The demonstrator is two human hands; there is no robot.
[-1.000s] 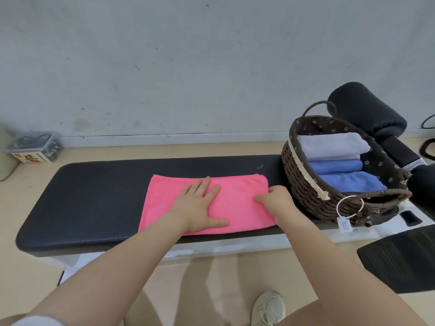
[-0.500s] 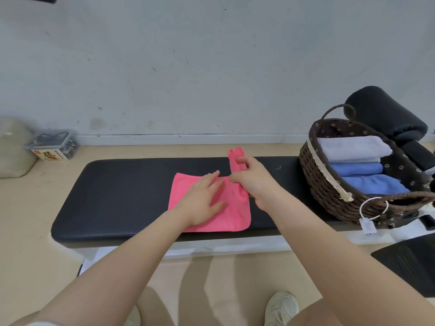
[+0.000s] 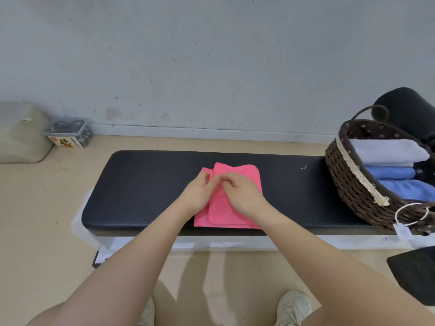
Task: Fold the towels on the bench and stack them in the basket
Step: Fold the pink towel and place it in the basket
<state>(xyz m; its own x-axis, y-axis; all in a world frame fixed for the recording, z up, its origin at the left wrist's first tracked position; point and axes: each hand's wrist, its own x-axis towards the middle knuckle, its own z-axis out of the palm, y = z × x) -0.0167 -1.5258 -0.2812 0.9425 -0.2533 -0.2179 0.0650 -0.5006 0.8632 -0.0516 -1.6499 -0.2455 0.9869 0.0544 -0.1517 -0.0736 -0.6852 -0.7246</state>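
A pink towel (image 3: 237,172) lies folded over on the black padded bench (image 3: 146,191), its top layer slightly offset from the one beneath. My left hand (image 3: 199,194) pinches the towel's left edge with curled fingers. My right hand (image 3: 242,194) rests on the towel beside it, its fingertips pinching the same folded edge. At the bench's right end stands a dark wicker basket (image 3: 348,184) holding a white folded towel (image 3: 386,151) and two blue folded towels (image 3: 393,172) below it.
A black cushion roll (image 3: 409,107) sits behind the basket. On the floor at the left are a beige bag (image 3: 21,132) and a small clear box (image 3: 69,134). A black mat corner (image 3: 414,276) lies at the lower right. My shoes (image 3: 294,307) stand below the bench.
The right hand carried the towel's right end over to the left, folding it in half. Both hands now meet at the left edge. The view shifted left.
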